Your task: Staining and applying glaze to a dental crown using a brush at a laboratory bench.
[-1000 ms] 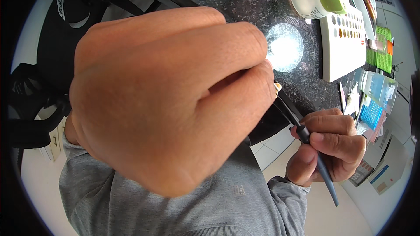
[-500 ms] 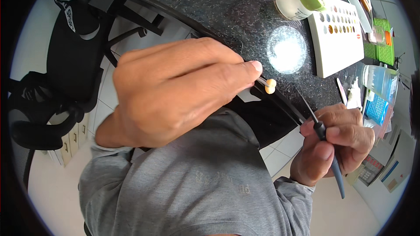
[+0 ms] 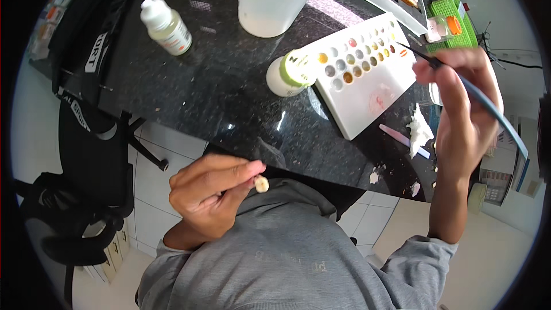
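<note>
In the head view, my left hand (image 3: 209, 198), left of centre in the lower half, had thumb and fingers pinched together, with the small tooth-shaped piece (image 3: 262, 184) at their tips, just below the middle of the frame; I could not tell whether the fingers pressed it directly or gripped some holder hidden among them. My right hand (image 3: 468, 95), at the right, pinched a slim tool (image 3: 488, 106) with a blue-grey handle between thumb and fingers, its thin dark tip reaching left over the white palette (image 3: 367, 106) in the upper right, by the end of the coloured wells (image 3: 357, 72). I couldn't tell whether the tip touched. I judged the step in hand to be working the tip at the wells, with the piece held well apart; the next move seemed to call for a light tool grip and a steady left pinch. The piece looked rounded and glossy, cream to pale yellow, with a darker brownish spot near the middle of the side turned to me; finer detail was too small to read. A white bottle with a green lid (image 3: 287, 74) stood just beside the palette's left end.
</note>
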{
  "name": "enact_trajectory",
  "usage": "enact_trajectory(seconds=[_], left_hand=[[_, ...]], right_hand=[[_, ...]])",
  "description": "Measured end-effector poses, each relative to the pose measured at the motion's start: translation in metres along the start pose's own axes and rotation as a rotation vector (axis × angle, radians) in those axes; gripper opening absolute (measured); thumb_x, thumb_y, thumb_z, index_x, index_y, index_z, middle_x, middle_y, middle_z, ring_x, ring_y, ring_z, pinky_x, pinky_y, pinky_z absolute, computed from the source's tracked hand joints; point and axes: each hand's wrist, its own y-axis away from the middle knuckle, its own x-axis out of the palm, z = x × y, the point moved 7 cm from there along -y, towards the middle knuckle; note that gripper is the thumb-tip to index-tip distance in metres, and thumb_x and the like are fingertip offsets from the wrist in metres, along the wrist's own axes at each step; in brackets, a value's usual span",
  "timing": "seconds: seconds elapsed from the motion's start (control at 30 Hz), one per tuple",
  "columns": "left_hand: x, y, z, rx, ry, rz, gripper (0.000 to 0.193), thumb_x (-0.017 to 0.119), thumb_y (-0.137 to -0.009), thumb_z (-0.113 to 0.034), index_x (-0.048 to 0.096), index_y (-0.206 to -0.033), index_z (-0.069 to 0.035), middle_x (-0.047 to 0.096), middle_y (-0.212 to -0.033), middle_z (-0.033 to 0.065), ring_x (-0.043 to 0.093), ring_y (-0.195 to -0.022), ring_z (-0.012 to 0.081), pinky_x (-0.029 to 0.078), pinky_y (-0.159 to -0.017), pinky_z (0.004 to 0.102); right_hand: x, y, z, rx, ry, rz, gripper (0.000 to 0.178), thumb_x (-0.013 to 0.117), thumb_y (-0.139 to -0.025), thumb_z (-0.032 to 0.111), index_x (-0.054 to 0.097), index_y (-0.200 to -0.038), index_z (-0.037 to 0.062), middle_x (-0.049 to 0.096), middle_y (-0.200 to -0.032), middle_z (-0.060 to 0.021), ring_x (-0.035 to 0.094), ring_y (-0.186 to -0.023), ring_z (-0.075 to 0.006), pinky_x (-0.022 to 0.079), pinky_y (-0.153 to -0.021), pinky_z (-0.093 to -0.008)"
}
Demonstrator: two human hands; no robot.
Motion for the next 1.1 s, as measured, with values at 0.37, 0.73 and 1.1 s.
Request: enact_trajectory(seconds=[0.37, 0.73, 1.1], left_hand=[[-0.001, -0.004, 0.003, -0.078, 0.086, 0.113, 0.033, 0.074, -0.067, 0.009, 0.068, -0.099, 0.001, 0.067, -0.081, 0.0117, 0.067, -0.069, 0.0147, 0.056, -0.058, 0.0197], [-0.002, -0.003, 0.004, -0.090, 0.088, 0.122, 0.035, 0.076, -0.066, 0.008, 0.069, -0.099, -0.003, 0.065, -0.079, 0.0071, 0.066, -0.064, 0.0123, 0.054, -0.053, 0.0173], [-0.005, 0.006, 0.003, -0.079, 0.066, 0.138, 0.036, 0.077, -0.065, 0.006, 0.070, -0.098, -0.005, 0.065, -0.080, 0.0065, 0.066, -0.062, 0.0121, 0.053, -0.052, 0.0169]], right_hand=[[0.047, -0.048, -0.026, -0.033, -0.058, 0.391, 0.022, 0.056, -0.078, 0.025, 0.054, -0.071, 0.0038, 0.047, -0.056, -0.0011, 0.065, -0.098, -0.0326, 0.039, -0.102, -0.0457], [0.053, -0.041, -0.025, -0.082, 0.008, 0.461, 0.014, 0.055, -0.072, 0.016, 0.054, -0.068, 0.0028, 0.050, -0.056, -0.0023, 0.064, -0.099, -0.0353, 0.037, -0.102, -0.0502], [0.052, -0.035, -0.016, -0.106, 0.024, 0.495, 0.014, 0.055, -0.074, 0.015, 0.056, -0.068, 0.0019, 0.051, -0.054, -0.0026, 0.063, -0.100, -0.0373, 0.034, -0.103, -0.0513]])
